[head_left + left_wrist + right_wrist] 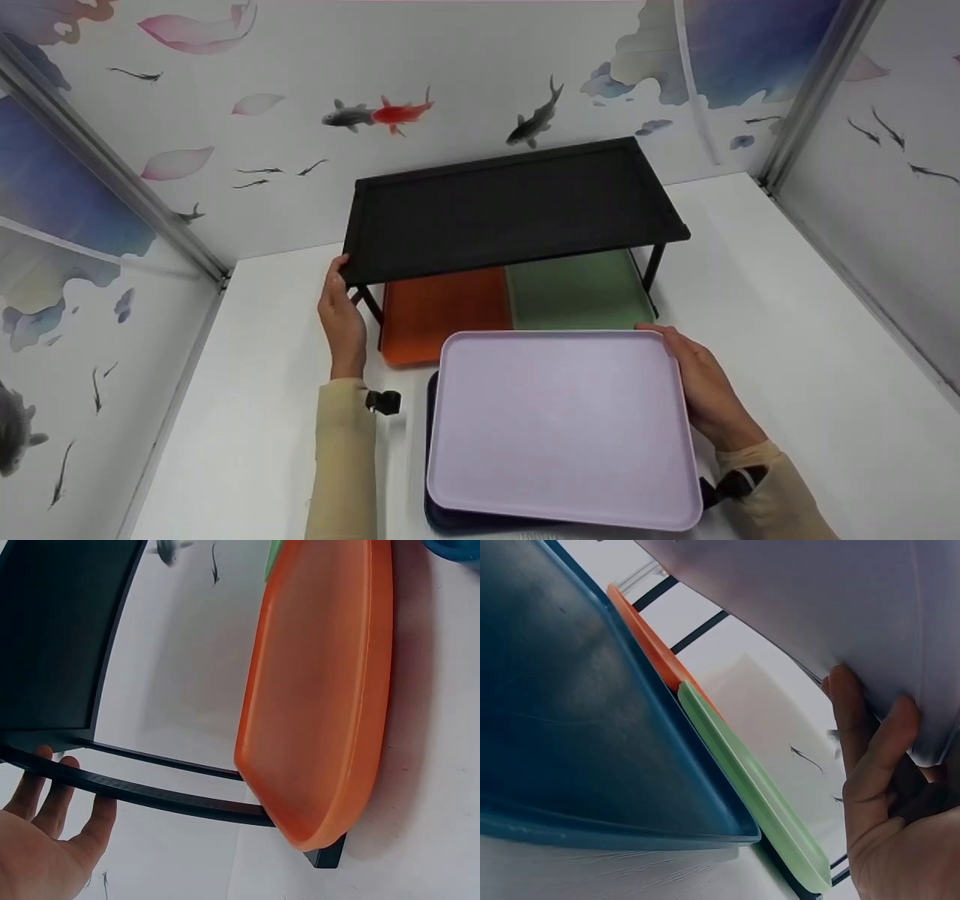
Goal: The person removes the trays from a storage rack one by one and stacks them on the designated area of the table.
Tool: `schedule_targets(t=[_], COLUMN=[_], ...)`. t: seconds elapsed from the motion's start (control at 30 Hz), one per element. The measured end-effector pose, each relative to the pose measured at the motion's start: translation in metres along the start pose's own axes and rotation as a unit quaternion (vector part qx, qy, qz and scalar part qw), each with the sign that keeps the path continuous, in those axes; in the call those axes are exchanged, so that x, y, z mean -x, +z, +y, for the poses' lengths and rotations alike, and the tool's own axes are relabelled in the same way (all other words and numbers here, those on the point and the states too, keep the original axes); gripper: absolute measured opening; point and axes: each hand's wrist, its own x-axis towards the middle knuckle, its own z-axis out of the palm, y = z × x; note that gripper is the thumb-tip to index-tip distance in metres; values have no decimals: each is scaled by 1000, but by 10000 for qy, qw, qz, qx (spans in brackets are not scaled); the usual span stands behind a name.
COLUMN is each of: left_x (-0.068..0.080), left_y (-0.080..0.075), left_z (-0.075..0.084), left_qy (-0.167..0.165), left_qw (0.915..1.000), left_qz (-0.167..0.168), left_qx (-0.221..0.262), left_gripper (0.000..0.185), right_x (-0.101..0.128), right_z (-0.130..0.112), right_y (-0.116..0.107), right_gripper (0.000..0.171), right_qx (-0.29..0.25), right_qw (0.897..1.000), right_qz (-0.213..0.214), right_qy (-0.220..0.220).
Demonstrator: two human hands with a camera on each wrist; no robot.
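My left hand (345,322) holds the left front corner of a black folding-leg rack (510,206); in the left wrist view its fingers (56,802) lie against the dark bar at the rack's end. My right hand (705,386) grips a lavender tray (562,427) at its right edge, with fingers on the underside in the right wrist view. That tray is raised over a dark blue tray (607,720), which it mostly hides in the head view. Under the rack, an orange tray (446,315) and a green tray (581,292) lie side by side.
The rack stands on slim black legs (652,268) on a white table (765,322). White panels (465,45) printed with fish and petals enclose the back and sides, joined by metal corner posts (120,157).
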Motion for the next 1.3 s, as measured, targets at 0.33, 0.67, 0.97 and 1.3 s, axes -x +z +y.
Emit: schedule_targets(t=[0.33, 0.67, 0.97, 1.3], left_x=[0, 1, 1, 1], left_y=[0, -1, 0, -1], left_z=[-1, -1, 1, -1], left_qy=[-21, -30, -49, -52], left_qw=[10000, 10000, 10000, 10000], left_qz=[-28, -33, -32, -59], left_qx=[31, -63, -80, -3], left_gripper=[45, 44, 44, 45], right_x=[-1, -3, -3, -4], right_z=[3, 6, 9, 13], right_y=[2, 3, 5, 6], right_gripper=[69, 69, 68, 67], right_qx=[201, 206, 307, 218], right_qw=[9998, 9997, 9995, 9995], right_qz=[-5, -49, -90, -214], right_qy=[49, 90, 72, 61])
